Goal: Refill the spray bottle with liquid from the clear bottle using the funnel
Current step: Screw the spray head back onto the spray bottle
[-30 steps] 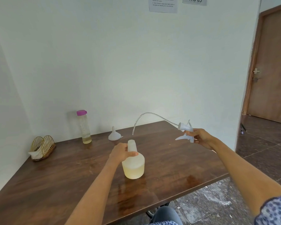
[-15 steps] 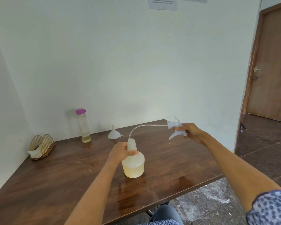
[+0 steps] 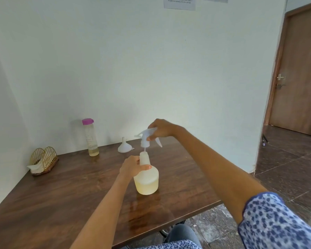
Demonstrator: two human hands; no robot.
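The translucent spray bottle (image 3: 146,180) with pale yellow liquid stands on the brown table (image 3: 61,191). My left hand (image 3: 131,168) grips its neck. My right hand (image 3: 161,130) holds the white spray head (image 3: 146,138) upright just above the bottle's mouth, with its tube going down into the neck. The white funnel (image 3: 124,147) sits upside down on the table behind the bottle. The clear bottle (image 3: 91,139) with a purple cap stands upright further left near the wall, a little yellowish liquid at its bottom.
A gold wire holder (image 3: 43,159) with a white cloth sits at the table's far left by the wall. The table's right edge drops to a dark tiled floor (image 3: 285,159). A wooden door (image 3: 302,69) is at the right.
My right hand has swung the spray head from out at the right to over the bottle, turned it upright, and the tube now enters the neck. My left hand kept hold of the bottle.
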